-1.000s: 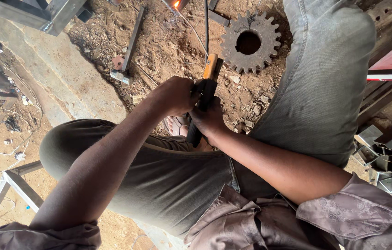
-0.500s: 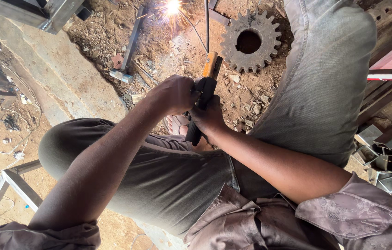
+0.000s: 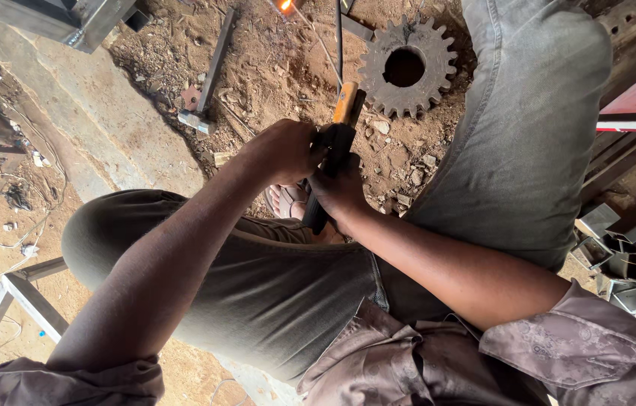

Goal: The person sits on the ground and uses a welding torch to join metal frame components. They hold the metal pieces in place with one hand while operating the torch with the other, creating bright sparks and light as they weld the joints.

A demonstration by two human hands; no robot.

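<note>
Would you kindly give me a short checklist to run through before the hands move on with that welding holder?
1. Left hand on the electrode holder: ok, it wraps the black grip.
2. Right hand supporting from below: ok, closed on the grip.
3. Rod tip at the glowing spot: cannot tell, it sits at the picture's edge.
4. Bare foot beneath the holder: not ok, uncovered.
5. Gloves: not ok, both hands are bare.
6. Gear wheel and hammer apart from the hands: ok.

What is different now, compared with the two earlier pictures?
Only the glow at the rod tip changed: it flared brightly half a second ago and is now small and orange. The left hand and right hand still grip the black holder; the gear lies unmoved.
</note>
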